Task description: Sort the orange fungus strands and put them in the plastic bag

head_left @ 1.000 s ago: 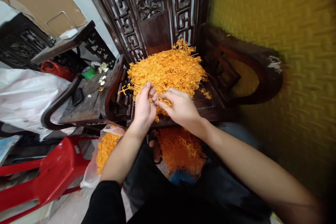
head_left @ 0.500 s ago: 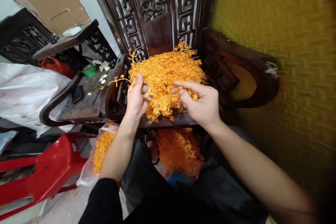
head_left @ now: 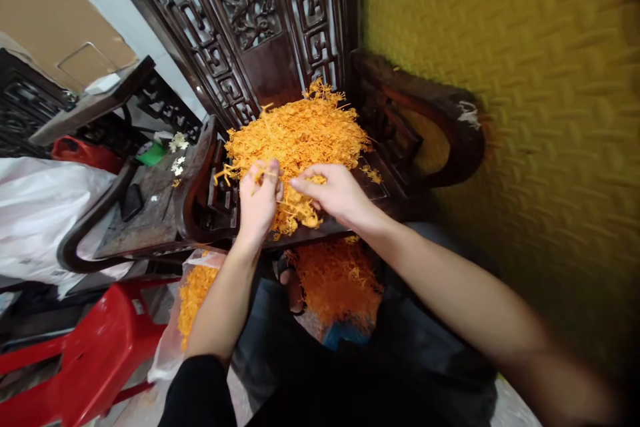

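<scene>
A heap of orange plastic flower sprigs [head_left: 300, 133] covers the seat of a dark carved wooden chair [head_left: 273, 77]. At the heap's front left, my left hand [head_left: 256, 207] is closed on an orange plastic stem [head_left: 225, 175], whose branched end sticks out to the left. My right hand [head_left: 340, 195] is close beside it with thumb and fingers pinched together. Small orange plastic sprigs [head_left: 319, 179] show between those fingers. Both hands are in front of the heap, with fingertips nearly meeting, and partly hide its near edge.
Below the seat, between my legs, is another orange heap [head_left: 340, 287] above something blue. A clear bag [head_left: 175, 320] of orange pieces stands left, beside a red plastic chair [head_left: 105, 340]. A wooden side seat holds a dark phone-like object [head_left: 132, 202] and green tape [head_left: 151, 153].
My right hand has moved left, close to my left hand. The stem in my left hand has tilted, its branches now lower. The whole view has shifted, so the chair appears further left.
</scene>
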`<state>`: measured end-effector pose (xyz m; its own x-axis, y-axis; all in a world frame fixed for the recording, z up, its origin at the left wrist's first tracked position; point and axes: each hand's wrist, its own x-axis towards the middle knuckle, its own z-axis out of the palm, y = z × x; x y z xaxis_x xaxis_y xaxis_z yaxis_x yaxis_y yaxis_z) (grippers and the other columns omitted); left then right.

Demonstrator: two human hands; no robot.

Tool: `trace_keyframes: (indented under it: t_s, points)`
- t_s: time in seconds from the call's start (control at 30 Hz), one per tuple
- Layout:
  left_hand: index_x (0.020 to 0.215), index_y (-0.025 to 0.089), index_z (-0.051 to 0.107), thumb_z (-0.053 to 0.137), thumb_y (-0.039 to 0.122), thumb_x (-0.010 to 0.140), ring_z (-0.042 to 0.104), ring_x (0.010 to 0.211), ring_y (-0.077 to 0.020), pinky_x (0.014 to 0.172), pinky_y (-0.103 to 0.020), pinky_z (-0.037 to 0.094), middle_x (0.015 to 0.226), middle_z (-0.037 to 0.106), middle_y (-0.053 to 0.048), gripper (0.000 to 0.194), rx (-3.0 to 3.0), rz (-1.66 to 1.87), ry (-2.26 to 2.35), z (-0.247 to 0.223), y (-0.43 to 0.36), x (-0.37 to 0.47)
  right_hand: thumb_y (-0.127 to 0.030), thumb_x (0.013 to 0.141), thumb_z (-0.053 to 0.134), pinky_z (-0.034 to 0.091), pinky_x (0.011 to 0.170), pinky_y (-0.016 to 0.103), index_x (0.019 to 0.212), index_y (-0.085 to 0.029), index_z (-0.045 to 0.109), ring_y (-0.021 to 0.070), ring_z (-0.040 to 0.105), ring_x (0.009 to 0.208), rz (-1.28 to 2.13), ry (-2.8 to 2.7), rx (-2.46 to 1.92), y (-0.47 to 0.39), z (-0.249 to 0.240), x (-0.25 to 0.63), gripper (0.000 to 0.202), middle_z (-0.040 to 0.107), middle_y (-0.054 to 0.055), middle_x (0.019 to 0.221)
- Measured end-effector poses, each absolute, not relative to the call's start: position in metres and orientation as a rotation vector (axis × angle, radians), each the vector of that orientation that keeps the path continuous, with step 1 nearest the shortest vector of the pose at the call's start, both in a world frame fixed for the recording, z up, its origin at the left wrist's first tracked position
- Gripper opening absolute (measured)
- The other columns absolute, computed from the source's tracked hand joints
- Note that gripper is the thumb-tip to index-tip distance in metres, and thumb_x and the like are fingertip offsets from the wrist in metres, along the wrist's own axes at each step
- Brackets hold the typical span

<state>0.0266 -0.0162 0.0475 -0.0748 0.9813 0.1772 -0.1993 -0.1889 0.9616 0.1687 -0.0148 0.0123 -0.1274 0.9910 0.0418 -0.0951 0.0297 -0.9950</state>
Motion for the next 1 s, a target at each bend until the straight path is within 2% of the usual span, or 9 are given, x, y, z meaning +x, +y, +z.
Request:
trace_keyframes:
  t_s: [0.1, 0.23, 0.4, 0.5, 0.57, 0.67, 0.73, 0.87, 1.0]
  points:
    - [0.071, 0.019, 0.048, 0.089, 0.055, 0.075, 0.019, 0.039, -0.001, 0.039, -0.018, 0.015, 0.05, 0.027, 0.013, 0.054, 1.042, 1.447, 1.03, 0.057, -0.018, 0.024, -0.056, 0.075, 0.085, 0.032, 0.042, 0.025, 0.078, -0.02, 0.07, 0.01, 0.046, 0.046, 0.99, -1.072, -1.051, 0.009, 0.01, 0.193, 0.039, 0.057, -0.003, 0.058]
    - [0.072, 0.02, 0.048, 0.086, 0.048, 0.082, 0.016, 0.038, -0.0009, 0.038, -0.019, 0.014, 0.051, 0.024, 0.013, 0.049, 0.937, 1.495, 1.009, 0.068, -0.017, 0.01, -0.046, 0.077, 0.083, 0.022, 0.035, 0.022, 0.074, -0.022, 0.062, 0.008, 0.044, 0.039, 0.774, -0.621, -1.019, 0.04, 0.011, 0.235, 0.032, 0.053, -0.005, 0.057]
    - [0.069, 0.02, 0.037, 0.088, 0.034, 0.083, 0.021, 0.04, -0.0016, 0.041, -0.018, 0.018, 0.054, 0.025, 0.012, 0.055, 0.85, 1.444, 0.906, 0.064, -0.007, -0.002, -0.037, 0.069, 0.09, 0.019, 0.033, 0.02, 0.08, -0.02, 0.061, 0.0109, 0.061, 0.048, 1.113, -0.821, -0.956, 0.02, 0.02, 0.237, 0.035, 0.076, 0.006, 0.086]
    - [0.068, 0.02, 0.035, 0.085, 0.027, 0.085, 0.021, 0.04, -0.002, 0.041, -0.018, 0.019, 0.054, 0.023, 0.012, 0.053, 0.781, 1.409, 0.87, 0.06, -0.003, 0.0, -0.044, 0.071, 0.089, 0.026, 0.034, 0.021, 0.091, -0.018, 0.073, 0.0119, 0.061, 0.045, 1.241, -1.078, -0.958, -0.003, 0.025, 0.222, 0.036, 0.075, 0.004, 0.076]
    - [0.068, 0.019, 0.035, 0.083, 0.025, 0.087, 0.021, 0.04, -0.002, 0.041, -0.017, 0.019, 0.054, 0.022, 0.012, 0.052, 0.743, 1.4, 0.839, 0.058, -0.002, 0.002, -0.05, 0.079, 0.084, 0.042, 0.043, 0.025, 0.102, -0.017, 0.08, 0.0148, 0.066, 0.052, 1.178, -1.271, -1.016, -0.011, 0.025, 0.213, 0.04, 0.076, 0.004, 0.075]
    - [0.069, 0.019, 0.037, 0.085, 0.023, 0.084, 0.023, 0.04, -0.0012, 0.041, -0.016, 0.021, 0.054, 0.024, 0.012, 0.05, 0.717, 1.37, 0.801, 0.056, -0.004, 0.007, -0.044, 0.083, 0.082, 0.06, 0.083, 0.037, 0.11, -0.019, 0.083, 0.0245, 0.078, 0.093, 0.941, -1.5, -1.071, -0.013, 0.022, 0.2, 0.036, 0.082, 0.007, 0.101]
    - [0.073, 0.018, 0.043, 0.089, 0.023, 0.079, 0.024, 0.04, -0.0005, 0.042, -0.015, 0.021, 0.055, 0.028, 0.013, 0.047, 0.739, 1.331, 0.795, 0.055, -0.007, 0.01, -0.039, 0.087, 0.078, 0.056, 0.098, 0.04, 0.105, -0.019, 0.083, 0.0258, 0.076, 0.105, 0.82, -1.563, -1.06, -0.011, 0.02, 0.192, 0.027, 0.082, 0.007, 0.109]
    - [0.087, 0.019, 0.052, 0.093, 0.016, 0.069, 0.028, 0.04, 0.0018, 0.041, -0.014, 0.019, 0.067, 0.054, 0.009, 0.045, 0.874, 1.224, 0.864, 0.053, -0.012, 0.012, -0.034, 0.095, 0.068, 0.057, 0.093, 0.038, 0.097, -0.018, 0.082, 0.0234, 0.077, 0.094, 0.681, -1.553, -1.047, -0.008, 0.019, 0.189, 0.022, 0.083, 0.006, 0.099]
    - [0.084, 0.018, 0.05, 0.088, 0.008, 0.069, 0.03, 0.041, 0.0038, 0.039, -0.013, 0.02, 0.098, 0.073, -0.001, 0.042, 0.902, 1.192, 0.886, 0.053, -0.011, 0.006, -0.036, 0.084, 0.083, 0.052, 0.107, 0.042, 0.118, -0.018, 0.08, 0.0282, 0.074, 0.115, 0.776, -1.69, -1.086, -0.003, 0.02, 0.199, 0.039, 0.079, 0.009, 0.123]
